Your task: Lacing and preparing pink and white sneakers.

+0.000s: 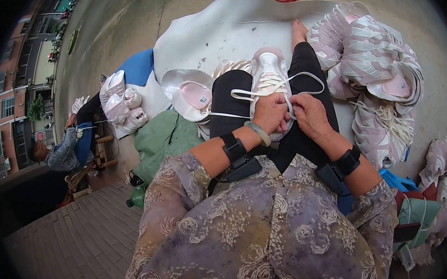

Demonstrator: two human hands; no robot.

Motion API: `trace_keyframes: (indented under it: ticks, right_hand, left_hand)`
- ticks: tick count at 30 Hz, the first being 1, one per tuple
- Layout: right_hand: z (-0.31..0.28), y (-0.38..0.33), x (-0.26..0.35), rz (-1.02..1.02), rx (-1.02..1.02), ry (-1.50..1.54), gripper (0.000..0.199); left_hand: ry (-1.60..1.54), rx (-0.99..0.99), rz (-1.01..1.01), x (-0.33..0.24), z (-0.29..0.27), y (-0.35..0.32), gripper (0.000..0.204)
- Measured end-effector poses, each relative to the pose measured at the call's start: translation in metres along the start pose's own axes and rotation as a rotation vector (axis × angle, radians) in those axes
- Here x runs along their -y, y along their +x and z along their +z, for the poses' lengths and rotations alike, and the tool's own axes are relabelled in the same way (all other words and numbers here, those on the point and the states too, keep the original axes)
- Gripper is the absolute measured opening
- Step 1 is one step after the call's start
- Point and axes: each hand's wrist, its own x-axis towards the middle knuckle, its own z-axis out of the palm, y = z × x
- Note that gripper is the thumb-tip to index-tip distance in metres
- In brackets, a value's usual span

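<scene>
A pale pink and white shoe upper (269, 64) lies between my thighs with its toe pointing away from me. A cream shoelace (307, 74) zigzags across its front, and its loose part loops out to both sides. My left hand (272, 113) is closed at the ankle end of the upper, with lace at its fingers. Close beside it, my right hand (311, 115) pinches the lace at the upper's right edge. The fingertips almost meet, and the hands partly hide the upper's near end.
Stacked shoe uppers (373, 43) rise at the right, with another laced bundle (384, 128) nearer. Left of my leg lies an upper with a pink insole (195, 94). A white sheet (211, 28) spreads ahead. At far left, another person (67, 151) sits near more uppers (124, 103).
</scene>
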Motion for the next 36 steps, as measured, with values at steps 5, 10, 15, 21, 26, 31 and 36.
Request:
trace_keyframes:
  ticks: [5, 10, 15, 21, 26, 31, 36]
  right_hand:
    - [-0.015, 0.004, -0.003, 0.106, 0.157, 0.248, 0.022]
    - [-0.03, -0.007, -0.009, 0.345, 0.135, 0.71, 0.021]
    - [-0.046, -0.015, -0.01, 0.518, 0.016, 0.873, 0.019]
    - [-0.048, -0.012, -0.007, 0.551, 0.104, 0.796, 0.018]
    - [-0.062, -0.019, 0.014, -0.062, 0.227, -0.059, 0.018]
    - [-0.063, -0.014, 0.007, -0.241, 0.244, -0.312, 0.013]
    - [-0.068, 0.011, -0.024, 0.262, -0.032, 0.366, 0.012]
  left_hand:
    - [0.134, -0.019, -0.047, -0.005, -0.002, -0.003, 0.013]
    - [0.482, 0.03, 0.098, -0.012, -0.06, -0.034, 0.014]
    - [0.518, -0.011, -0.117, -0.001, -0.132, -0.078, 0.013]
    - [0.169, -0.102, -0.043, 0.013, -0.129, -0.08, 0.013]
    - [0.225, -0.404, 0.191, 0.062, -0.182, -0.059, 0.014]
    - [0.172, -0.763, 0.055, 0.092, -0.225, -0.049, 0.022]
    - [0.016, -0.76, -0.228, 0.095, -0.237, -0.05, 0.048]
